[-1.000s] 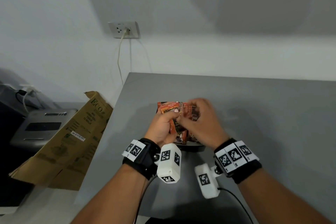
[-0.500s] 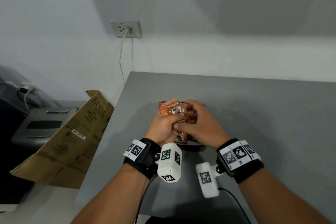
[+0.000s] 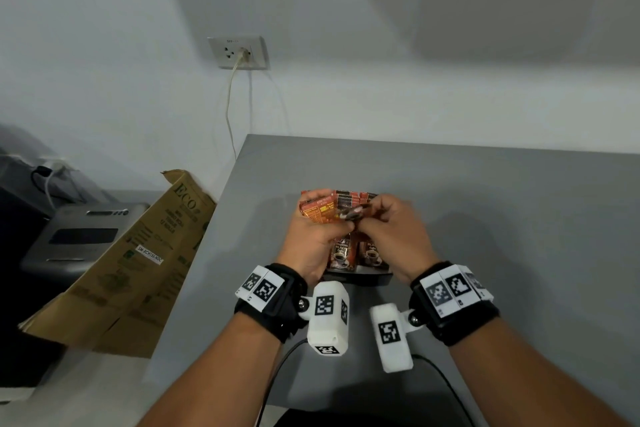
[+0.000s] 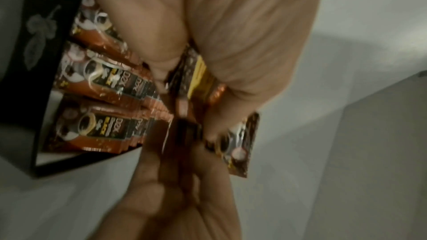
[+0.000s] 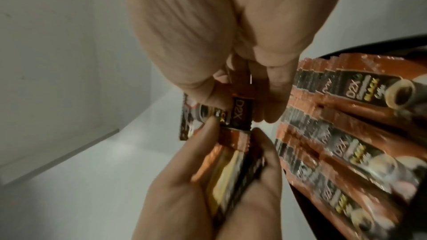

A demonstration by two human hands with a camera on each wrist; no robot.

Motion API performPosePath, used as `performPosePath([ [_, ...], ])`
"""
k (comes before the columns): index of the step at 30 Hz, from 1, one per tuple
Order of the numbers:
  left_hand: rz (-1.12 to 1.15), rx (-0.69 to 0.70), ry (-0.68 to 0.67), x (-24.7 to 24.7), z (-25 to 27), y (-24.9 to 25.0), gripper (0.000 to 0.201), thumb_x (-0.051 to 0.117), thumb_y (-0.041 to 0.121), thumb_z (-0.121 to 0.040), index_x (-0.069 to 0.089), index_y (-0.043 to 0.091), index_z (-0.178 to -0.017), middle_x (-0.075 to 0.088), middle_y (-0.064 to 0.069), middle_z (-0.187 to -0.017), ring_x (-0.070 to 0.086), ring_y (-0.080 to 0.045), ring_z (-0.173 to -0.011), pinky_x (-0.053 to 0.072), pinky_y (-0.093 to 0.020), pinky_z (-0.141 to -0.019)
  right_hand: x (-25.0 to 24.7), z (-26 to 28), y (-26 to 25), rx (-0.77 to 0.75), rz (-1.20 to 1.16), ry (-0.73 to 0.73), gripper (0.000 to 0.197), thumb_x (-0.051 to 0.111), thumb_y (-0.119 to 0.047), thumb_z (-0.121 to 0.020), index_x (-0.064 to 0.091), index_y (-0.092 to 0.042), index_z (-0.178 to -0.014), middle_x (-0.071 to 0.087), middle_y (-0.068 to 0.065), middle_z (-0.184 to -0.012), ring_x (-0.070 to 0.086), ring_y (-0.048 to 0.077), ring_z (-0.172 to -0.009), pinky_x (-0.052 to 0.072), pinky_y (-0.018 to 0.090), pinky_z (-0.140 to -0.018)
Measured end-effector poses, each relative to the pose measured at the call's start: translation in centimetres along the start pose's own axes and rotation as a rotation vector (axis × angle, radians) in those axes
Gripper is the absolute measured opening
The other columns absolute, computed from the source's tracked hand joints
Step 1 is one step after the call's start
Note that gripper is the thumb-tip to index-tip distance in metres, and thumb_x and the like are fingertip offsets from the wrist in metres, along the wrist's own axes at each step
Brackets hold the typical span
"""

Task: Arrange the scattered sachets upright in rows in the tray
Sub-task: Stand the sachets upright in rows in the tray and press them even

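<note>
My left hand is curled round a small stack of coffee sachets, and my right hand pinches the end of one sachet at the top of that stack, the two hands meeting just above centre in the head view. Below them the black tray sits on the grey table, already holding upright rows of sachets packed face to face (three rows, as far as the left wrist view shows).

To do this step well, I think I should draw the pinched sachet clear of the stack without loosening my left grip, turn it so its printed cup faces like its neighbours, then slide it down edge-first at the end of a row. Foil is slippery and floppy, so I'd hold it near the middle and steady the row so it doesn't lean over.
</note>
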State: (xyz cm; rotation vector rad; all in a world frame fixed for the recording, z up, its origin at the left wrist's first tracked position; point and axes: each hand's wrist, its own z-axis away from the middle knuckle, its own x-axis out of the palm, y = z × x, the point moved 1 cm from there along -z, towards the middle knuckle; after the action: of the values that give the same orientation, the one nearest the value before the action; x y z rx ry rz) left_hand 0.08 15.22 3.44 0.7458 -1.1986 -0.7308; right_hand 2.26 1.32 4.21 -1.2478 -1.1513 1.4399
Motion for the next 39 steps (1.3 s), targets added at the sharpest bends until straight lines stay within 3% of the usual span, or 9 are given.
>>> performPosePath([
  [6, -0.222, -0.082, -0.084, -0.7, 0.5, 0.7, 0.047, 0.064, -0.018, -0.078, 0.056, -0.001, -0.121, 0.066, -0.026, -0.106, 0.065, -0.029, -0.089, 0.057, -0.034, -0.073, -1.9, -0.7, -2.4, -0.056, 0.351, -0.291, 0.021, 0.061, -0.009, -0.084, 0.073, -0.024, -0.091, 0.074, 0.0, -0.083, 0.069, 0.021, -0.073, 0.057, 0.043, -0.073],
  [10, -0.231, -0.057, -0.048, 0.1, 0.6, 0.6, 0.047, 0.059, -0.026, -0.077, 0.06, 0.009, -0.109, 0.071, -0.015, -0.091, 0.068, -0.024, -0.074, 0.055, -0.033, -0.062, -1.4, -0.5, -1.6, 0.061, -0.017, -0.11, 0.037, 0.073, -0.014, -0.086, 0.061, -0.025, -0.119, 0.074, 0.001, -0.097, 0.072, 0.02, -0.087, 0.059, 0.034, -0.074],
  [14, -0.143, -0.068, 0.018, 0.3, 0.7, 0.1, 0.049, 0.057, -0.026, -0.079, 0.057, 0.008, -0.115, 0.071, -0.012, -0.091, 0.069, -0.021, -0.077, 0.056, -0.031, -0.062, -0.1, 0.8, -0.6, 0.099, -0.17, -0.086, 0.014, 0.068, -0.003, -0.09, 0.072, -0.012, -0.099, 0.077, 0.007, -0.092, 0.072, 0.018, -0.08, 0.058, 0.032, -0.067],
  [19, 0.006, -0.231, 0.102, -0.6, 0.6, 0.0, 0.039, 0.046, 0.004, -0.09, 0.056, 0.002, -0.128, 0.07, -0.023, -0.103, 0.068, -0.033, -0.086, 0.059, -0.043, -0.069, -0.8, 0.5, -0.5, 0.136, -0.246, -0.044, 0.021, 0.062, 0.002, -0.092, 0.068, -0.008, -0.11, 0.076, 0.01, -0.101, 0.073, 0.028, -0.093, 0.06, 0.041, -0.079],
  [23, -0.079, -0.178, 0.059, -0.7, 0.5, 0.1, 0.033, 0.056, -0.007, -0.091, 0.061, 0.009, -0.12, 0.073, -0.016, -0.101, 0.072, -0.032, -0.086, 0.06, -0.043, -0.068, -1.9, 0.6, -0.8, 0.222, -0.313, -0.106, 0.026, 0.054, 0.01, -0.092, 0.061, -0.009, -0.109, 0.074, 0.006, -0.087, 0.066, 0.019, -0.069, 0.051, 0.031, -0.055],
  [29, -0.109, -0.134, 0.041, -0.2, 0.6, -0.3, 0.041, 0.058, -0.012, -0.089, 0.056, 0.014, -0.12, 0.072, -0.015, -0.102, 0.071, -0.032, -0.086, 0.059, -0.042, -0.067, -1.1, 1.0, -1.3, 0.255, -0.34, -0.131, 0.019, 0.05, -0.003, -0.098, 0.066, -0.013, -0.104, 0.074, 0.006, -0.089, 0.067, 0.012, -0.068, 0.049, 0.024, -0.05],
  [32, -0.097, -0.146, 0.057, 0.3, 0.6, -0.3, 0.029, 0.062, 0.013, -0.095, 0.058, 0.011, -0.124, 0.072, -0.015, -0.105, 0.07, -0.029, -0.089, 0.057, -0.043, -0.074, -0.3, 1.2, -1.2, 0.249, -0.322, -0.137, 0.022, 0.051, -0.008, -0.099, 0.065, -0.01, -0.116, 0.074, 0.012, -0.103, 0.071, 0.022, -0.083, 0.053, 0.032, -0.061],
  [35, -0.024, -0.226, 0.073, 0.1, 0.6, 0.0, 0.044, 0.056, 0.047, -0.094, 0.063, 0.012, -0.12, 0.072, -0.017, -0.108, 0.068, -0.029, -0.086, 0.053, -0.041, -0.074, -0.3, 1.2, -1.2, 0.271, -0.341, -0.114, 0.023, 0.049, -0.008, -0.099, 0.065, -0.009, -0.116, 0.074, 0.016, -0.101, 0.067, 0.021, -0.073, 0.05, 0.032, -0.055],
  [39, -0.032, -0.21, -0.003, -0.4, 0.4, 0.0, 0.037, 0.064, 0.012, -0.086, 0.06, 0.009, -0.123, 0.069, -0.02, -0.103, 0.067, -0.032, -0.079, 0.054, -0.038, -0.065, -0.7, 0.9, -1.3, 0.348, -0.491, -0.112, 0.023, 0.048, -0.005, -0.099, 0.064, -0.005, -0.116, 0.073, 0.017, -0.093, 0.065, 0.022, -0.068, 0.049, 0.031, -0.051],
])
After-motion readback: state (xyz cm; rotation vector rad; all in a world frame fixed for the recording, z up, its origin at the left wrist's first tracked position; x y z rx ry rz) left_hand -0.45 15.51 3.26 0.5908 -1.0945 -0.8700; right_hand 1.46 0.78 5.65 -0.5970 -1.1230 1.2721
